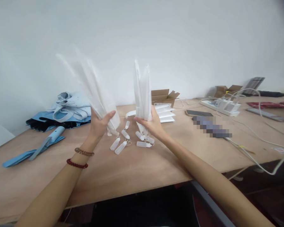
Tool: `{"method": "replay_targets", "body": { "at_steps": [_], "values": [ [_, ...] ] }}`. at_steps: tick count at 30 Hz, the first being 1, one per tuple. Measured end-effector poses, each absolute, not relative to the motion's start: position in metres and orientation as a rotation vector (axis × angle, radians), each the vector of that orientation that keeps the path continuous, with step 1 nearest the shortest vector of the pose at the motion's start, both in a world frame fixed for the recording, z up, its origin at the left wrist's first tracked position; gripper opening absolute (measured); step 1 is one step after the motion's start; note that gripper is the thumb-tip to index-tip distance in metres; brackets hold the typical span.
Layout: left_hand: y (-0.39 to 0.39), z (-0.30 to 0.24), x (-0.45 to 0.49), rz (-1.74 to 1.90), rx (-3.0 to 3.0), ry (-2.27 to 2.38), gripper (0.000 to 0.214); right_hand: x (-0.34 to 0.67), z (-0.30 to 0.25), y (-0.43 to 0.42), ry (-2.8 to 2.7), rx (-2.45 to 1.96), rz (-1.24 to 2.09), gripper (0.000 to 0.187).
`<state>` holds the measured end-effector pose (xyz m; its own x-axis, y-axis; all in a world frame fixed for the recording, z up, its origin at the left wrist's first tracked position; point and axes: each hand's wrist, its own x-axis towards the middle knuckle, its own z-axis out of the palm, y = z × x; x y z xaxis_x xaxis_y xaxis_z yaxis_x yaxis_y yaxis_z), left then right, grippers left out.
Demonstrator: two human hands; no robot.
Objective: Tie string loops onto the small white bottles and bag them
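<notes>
My left hand (pixel 99 123), with two beaded bracelets at the wrist, is closed around a bundle of folded white plastic bags (pixel 92 85) that fans up and to the left; its upper end is blurred. A second, more upright bundle of translucent white bags (pixel 142 91) is gripped in my right hand (pixel 151 122), thumb across its front. Below the two bundles are several small frosted plastic bottles (pixel 120 147) with thin white cords, in a left and a right cluster. Whether the cords join the bundles is hard to make out.
Flat white packets (pixel 165 114) lie by an open cardboard box (pixel 162 96) behind my right hand. At left are a blue umbrella (pixel 53 135) and a pale cloth bag (pixel 72 105). Phones (pixel 198 113), cables and a loaded power strip (pixel 223 107) occupy the right.
</notes>
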<state>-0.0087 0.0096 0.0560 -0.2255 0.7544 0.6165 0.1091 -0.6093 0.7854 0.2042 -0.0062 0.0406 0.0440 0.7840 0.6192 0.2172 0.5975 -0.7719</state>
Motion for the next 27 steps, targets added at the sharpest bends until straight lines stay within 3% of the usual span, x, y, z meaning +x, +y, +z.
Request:
{"method": "replay_targets", "body": {
  "at_steps": [12, 21, 27],
  "values": [
    [0.01, 0.047, 0.0, 1.893, 1.675, 1.008, 0.062, 0.203, 0.038, -0.005, -1.541, -0.93, 0.487, 0.061],
    [0.02, 0.052, -0.005, 1.79, 1.019, 0.82, 0.031, 0.205, 0.041, -0.009, -1.516, -0.923, 0.588, 0.059],
    [0.019, 0.057, -0.014, 1.715, 0.785, 0.721, 0.028, 0.204, 0.045, -0.009, -1.467, -0.898, 0.737, 0.062]
  ]
}}
